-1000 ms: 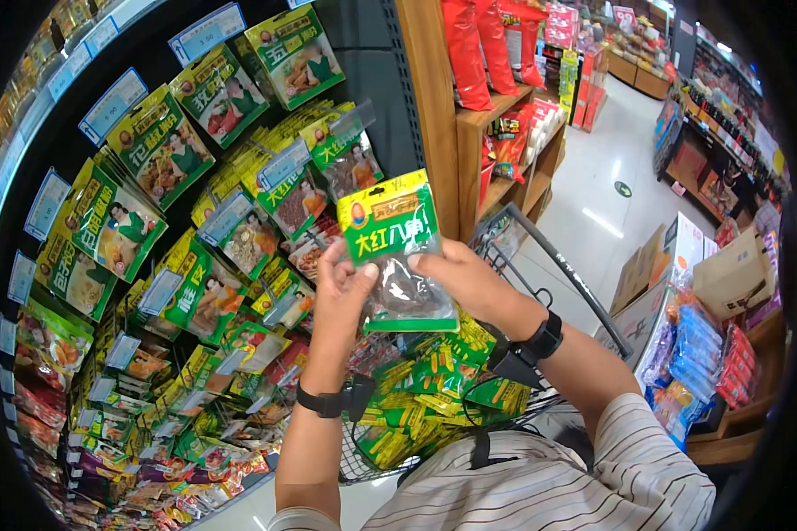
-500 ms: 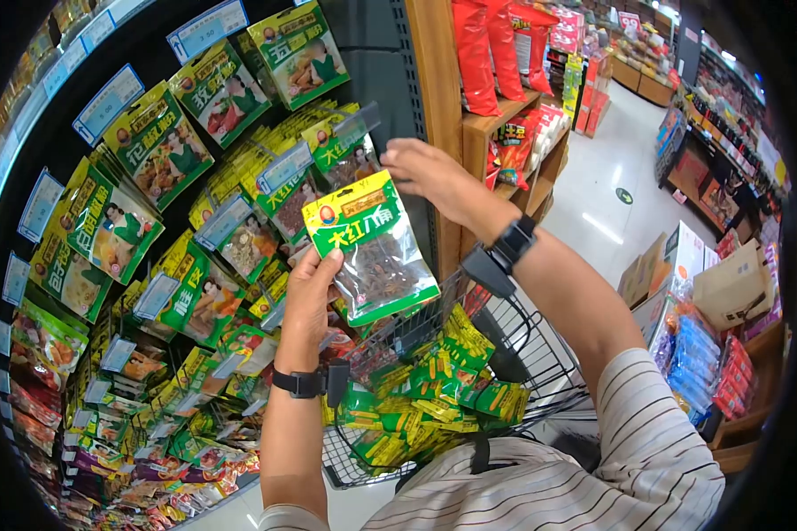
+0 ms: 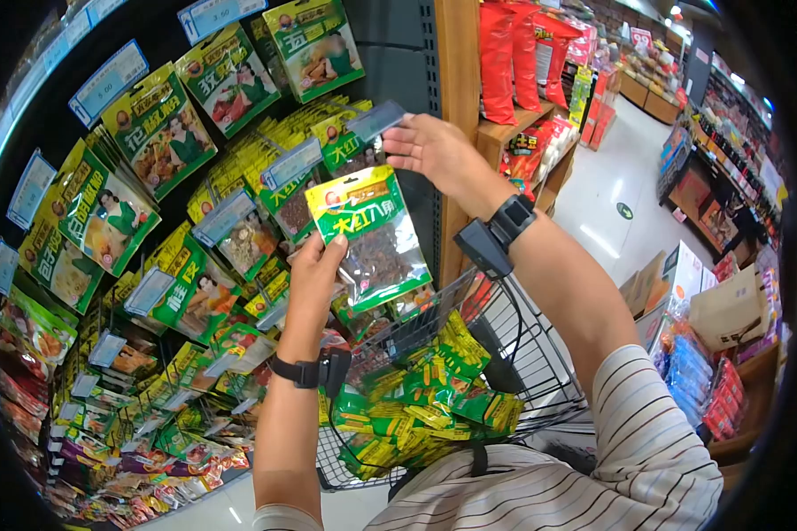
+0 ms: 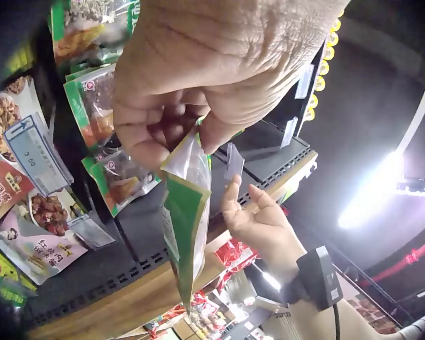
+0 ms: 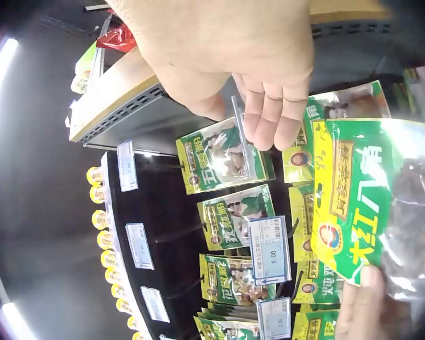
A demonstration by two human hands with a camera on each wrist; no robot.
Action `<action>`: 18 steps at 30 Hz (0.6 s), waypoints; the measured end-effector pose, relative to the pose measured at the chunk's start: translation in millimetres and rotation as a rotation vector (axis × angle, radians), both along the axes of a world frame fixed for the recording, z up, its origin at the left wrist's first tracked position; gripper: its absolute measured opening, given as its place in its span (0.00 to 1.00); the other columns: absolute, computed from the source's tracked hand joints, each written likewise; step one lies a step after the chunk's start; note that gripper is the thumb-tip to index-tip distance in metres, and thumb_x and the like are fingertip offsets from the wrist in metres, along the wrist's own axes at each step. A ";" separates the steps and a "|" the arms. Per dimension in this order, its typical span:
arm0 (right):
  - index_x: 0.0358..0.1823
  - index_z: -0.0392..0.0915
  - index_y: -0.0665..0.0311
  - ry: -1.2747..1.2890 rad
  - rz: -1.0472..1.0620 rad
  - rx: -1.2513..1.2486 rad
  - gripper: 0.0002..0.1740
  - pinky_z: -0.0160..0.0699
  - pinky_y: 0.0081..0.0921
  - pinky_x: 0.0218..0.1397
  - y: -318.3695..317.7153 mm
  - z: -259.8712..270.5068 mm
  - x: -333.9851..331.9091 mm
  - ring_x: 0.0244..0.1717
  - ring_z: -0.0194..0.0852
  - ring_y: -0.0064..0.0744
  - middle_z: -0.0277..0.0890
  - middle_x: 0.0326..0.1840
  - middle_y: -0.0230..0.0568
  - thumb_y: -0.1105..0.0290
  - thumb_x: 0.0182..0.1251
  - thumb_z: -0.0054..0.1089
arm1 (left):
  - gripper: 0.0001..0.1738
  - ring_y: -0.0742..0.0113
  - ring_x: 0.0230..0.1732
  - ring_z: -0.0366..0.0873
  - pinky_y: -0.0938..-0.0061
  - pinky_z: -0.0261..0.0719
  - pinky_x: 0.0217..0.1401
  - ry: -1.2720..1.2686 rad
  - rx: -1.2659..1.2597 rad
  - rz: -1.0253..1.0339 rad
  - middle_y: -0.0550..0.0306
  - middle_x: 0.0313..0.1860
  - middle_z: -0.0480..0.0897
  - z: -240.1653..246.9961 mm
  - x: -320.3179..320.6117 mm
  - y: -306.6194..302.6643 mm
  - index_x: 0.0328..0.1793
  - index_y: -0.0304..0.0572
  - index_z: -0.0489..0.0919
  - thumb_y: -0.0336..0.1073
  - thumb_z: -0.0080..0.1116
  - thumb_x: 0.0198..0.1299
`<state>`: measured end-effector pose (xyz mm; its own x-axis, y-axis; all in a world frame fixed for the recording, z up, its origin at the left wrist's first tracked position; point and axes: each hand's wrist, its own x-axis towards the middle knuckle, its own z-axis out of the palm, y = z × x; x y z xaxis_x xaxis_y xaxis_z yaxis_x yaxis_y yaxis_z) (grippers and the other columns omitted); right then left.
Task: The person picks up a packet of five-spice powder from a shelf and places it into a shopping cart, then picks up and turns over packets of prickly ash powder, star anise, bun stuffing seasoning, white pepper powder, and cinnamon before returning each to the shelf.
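Observation:
My left hand (image 3: 317, 264) pinches the lower left side of a packet of star anise (image 3: 383, 257), a clear bag with a green and yellow header and dark contents. In the right wrist view the packet (image 5: 372, 184) faces the camera; the left wrist view shows it edge-on. My right hand (image 3: 436, 152) is beside a hook at the rack's right end, its fingers (image 5: 270, 117) nearly straight. They touch a clear plastic label holder (image 3: 376, 122), which passes between thumb and fingers in the right wrist view. Just behind it hangs a similar packet (image 3: 341, 146).
The rack's hooks bear many seasoning packets (image 3: 158, 133) and price labels (image 3: 108, 81). Below my hands stands a wire shopping cart (image 3: 540, 354) with a heap of green and yellow packets (image 3: 425, 398). A wooden shelf (image 3: 459, 80) borders the rack on the right.
My right hand has left the packet and moved up to the label holder on the hook. The left hand keeps the packet, which has shifted slightly left and then up.

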<state>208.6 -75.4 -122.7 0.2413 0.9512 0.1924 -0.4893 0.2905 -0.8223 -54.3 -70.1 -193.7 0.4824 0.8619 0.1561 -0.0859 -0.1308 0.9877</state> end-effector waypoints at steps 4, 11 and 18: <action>0.58 0.68 0.69 -0.153 -0.057 0.052 0.19 0.84 0.39 0.56 -6.9 22.5 5.9 0.52 0.82 0.43 0.79 0.53 0.55 0.63 0.75 0.52 | 0.15 0.82 0.40 0.69 0.82 0.67 0.44 -0.062 0.077 -0.017 0.70 0.41 0.78 -0.1 20.6 10.2 0.56 0.37 0.79 0.39 0.54 0.72; 0.70 0.57 0.73 -0.391 -0.049 0.113 0.29 0.83 0.41 0.56 -8.9 46.5 11.3 0.54 0.81 0.48 0.76 0.57 0.61 0.65 0.74 0.51 | 0.15 0.78 0.34 0.65 0.75 0.66 0.38 0.017 0.154 0.039 0.67 0.32 0.73 10.4 50.2 30.4 0.44 0.36 0.76 0.43 0.53 0.72; 0.70 0.57 0.75 -0.379 -0.051 0.105 0.31 0.84 0.41 0.56 -8.2 48.3 10.5 0.55 0.81 0.48 0.75 0.58 0.60 0.63 0.73 0.53 | 0.14 0.77 0.33 0.64 0.73 0.66 0.38 -0.020 0.194 0.105 0.66 0.29 0.72 22.5 72.1 42.1 0.43 0.36 0.76 0.42 0.53 0.71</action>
<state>219.1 -83.5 -74.4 0.1807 0.9102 0.3728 -0.1401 0.3990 -0.9062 17.8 -28.0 -171.2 0.3871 0.8601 0.3323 -0.0813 -0.3272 0.9415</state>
